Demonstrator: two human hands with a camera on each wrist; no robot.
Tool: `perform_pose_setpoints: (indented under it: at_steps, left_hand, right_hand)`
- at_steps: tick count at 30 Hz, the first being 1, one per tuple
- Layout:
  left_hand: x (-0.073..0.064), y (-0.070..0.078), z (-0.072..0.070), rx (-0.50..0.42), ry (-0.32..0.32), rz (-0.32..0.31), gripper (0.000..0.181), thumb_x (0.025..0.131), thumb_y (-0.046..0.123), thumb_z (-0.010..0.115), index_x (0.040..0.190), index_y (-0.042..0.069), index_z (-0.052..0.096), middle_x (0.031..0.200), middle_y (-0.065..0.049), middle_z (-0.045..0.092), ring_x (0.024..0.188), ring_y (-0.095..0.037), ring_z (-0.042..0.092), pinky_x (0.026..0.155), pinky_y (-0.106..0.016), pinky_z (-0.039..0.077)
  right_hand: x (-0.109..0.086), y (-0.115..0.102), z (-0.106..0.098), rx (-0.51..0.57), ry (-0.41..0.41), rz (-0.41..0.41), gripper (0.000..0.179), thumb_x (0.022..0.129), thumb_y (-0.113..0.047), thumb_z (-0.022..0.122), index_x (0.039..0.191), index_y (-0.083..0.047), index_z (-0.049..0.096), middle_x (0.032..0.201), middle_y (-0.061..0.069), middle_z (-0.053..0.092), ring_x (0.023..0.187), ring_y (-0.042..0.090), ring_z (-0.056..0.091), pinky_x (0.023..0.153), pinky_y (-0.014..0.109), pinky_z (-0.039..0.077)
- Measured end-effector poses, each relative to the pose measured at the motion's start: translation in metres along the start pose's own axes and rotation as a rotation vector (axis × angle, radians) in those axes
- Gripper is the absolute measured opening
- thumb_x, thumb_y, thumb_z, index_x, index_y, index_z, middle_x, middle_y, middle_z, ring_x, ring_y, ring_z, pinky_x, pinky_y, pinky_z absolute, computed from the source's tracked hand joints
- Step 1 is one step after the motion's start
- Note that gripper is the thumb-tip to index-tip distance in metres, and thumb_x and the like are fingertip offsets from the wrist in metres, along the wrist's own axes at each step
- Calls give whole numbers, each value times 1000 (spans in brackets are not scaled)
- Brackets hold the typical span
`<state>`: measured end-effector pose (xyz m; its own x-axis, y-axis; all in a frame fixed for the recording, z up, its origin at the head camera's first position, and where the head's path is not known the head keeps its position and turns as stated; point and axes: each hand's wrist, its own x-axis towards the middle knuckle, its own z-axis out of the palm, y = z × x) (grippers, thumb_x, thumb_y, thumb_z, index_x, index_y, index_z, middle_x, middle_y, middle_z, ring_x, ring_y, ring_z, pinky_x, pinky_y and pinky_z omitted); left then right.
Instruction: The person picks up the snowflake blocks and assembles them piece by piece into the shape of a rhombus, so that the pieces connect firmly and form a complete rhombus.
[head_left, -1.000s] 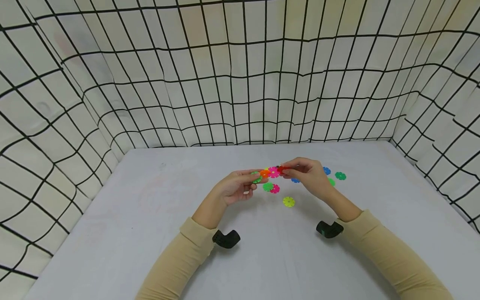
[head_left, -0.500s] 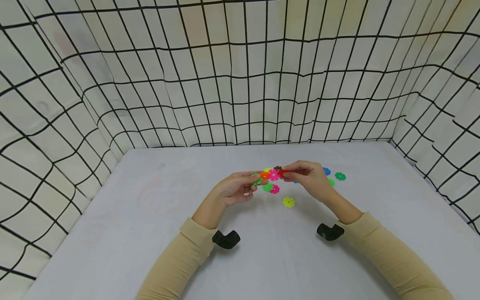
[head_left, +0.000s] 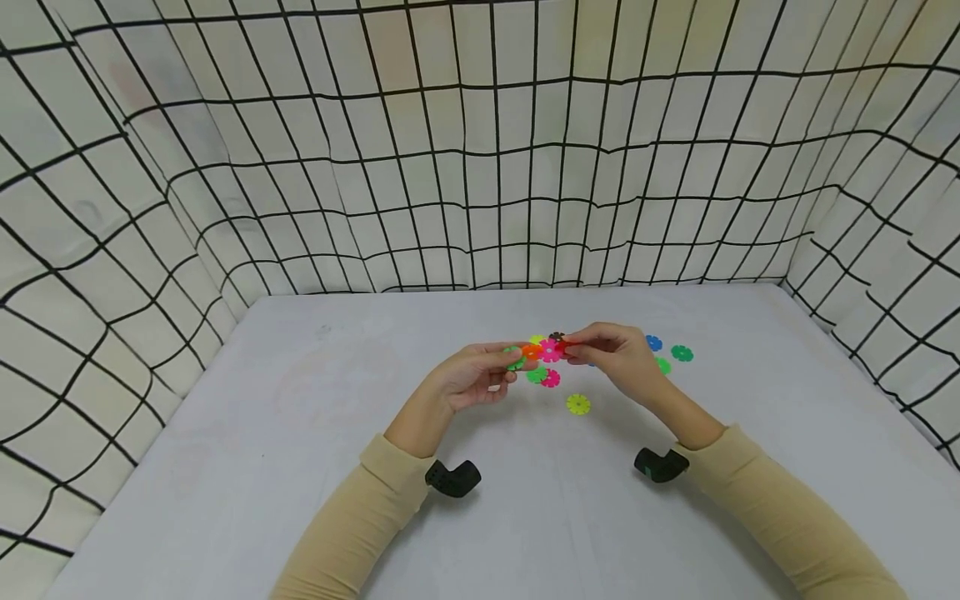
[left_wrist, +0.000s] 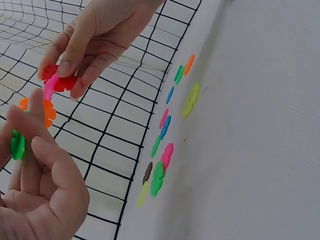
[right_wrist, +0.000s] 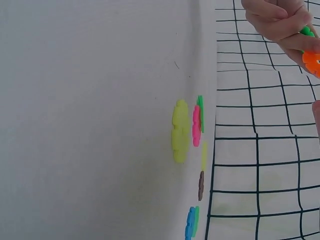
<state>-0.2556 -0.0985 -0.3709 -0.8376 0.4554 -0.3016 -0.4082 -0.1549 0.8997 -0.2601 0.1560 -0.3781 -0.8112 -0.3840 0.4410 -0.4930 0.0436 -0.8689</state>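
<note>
Both hands hold a short chain of flower-shaped plastic discs above the table. My left hand (head_left: 476, 372) pinches the green disc (left_wrist: 18, 145) at one end. An orange disc (left_wrist: 49, 112) follows it, seen beside the left fingertips, then a pink disc (left_wrist: 50, 87) turned edge-on in the left wrist view. Thumb and fingers of my right hand (head_left: 615, 354) pinch the red disc (left_wrist: 64, 84) at the other end, which meets the pink one. In the right wrist view the left hand appears at top right with the orange disc, while the right hand is mostly out of frame.
Loose discs lie on the white table (head_left: 300, 467): a yellow one (head_left: 577, 404) in front, a green one (head_left: 536, 375) overlapping a pink one (head_left: 551, 378), a brown one (head_left: 557, 336) behind, and blue (head_left: 654, 342) and green (head_left: 682, 353) ones at right. A black-gridded white wall (head_left: 495, 167) encloses the table.
Over the first half second my right hand and the chain's red end dip slightly, uncovering more of the brown disc behind. Since then both hands stay nearly still.
</note>
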Motion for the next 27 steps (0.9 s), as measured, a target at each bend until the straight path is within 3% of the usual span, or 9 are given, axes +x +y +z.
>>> perform_pose_setpoints:
  at_steps: [7, 14, 17, 27]
  left_hand:
    - [-2, 2, 0, 48, -11, -3, 41, 106, 17, 57, 145, 4, 55, 106, 0, 73, 80, -12, 64, 69, -23, 52]
    - [-2, 2, 1, -25, -79, -18, 46, 105, 12, 53, 151, 8, 50, 141, -13, 55, 93, -18, 71, 71, -19, 56]
    - [-2, 2, 3, -45, -82, -11, 46, 106, 13, 52, 152, 7, 49, 148, -14, 50, 92, -19, 71, 70, -18, 56]
    - [-1, 0, 10, 158, 69, 15, 40, 102, 17, 64, 141, 5, 59, 113, -5, 62, 78, -14, 61, 63, -18, 47]
  right_hand:
    - [3, 0, -1, -35, 0, 2, 19, 95, 13, 63, 113, 16, 66, 109, 30, 67, 92, 11, 73, 83, 27, 58]
    - [4, 2, 4, -16, -36, 39, 20, 96, 11, 63, 115, 13, 67, 112, 24, 69, 92, 15, 74, 83, 29, 58]
    - [5, 2, 7, -14, -45, 49, 20, 96, 11, 64, 116, 13, 67, 111, 26, 69, 91, 16, 74, 83, 30, 59]
    - [8, -1, 13, -130, -85, -1, 23, 95, 10, 66, 118, 9, 70, 108, 21, 71, 94, 24, 74, 85, 25, 57]
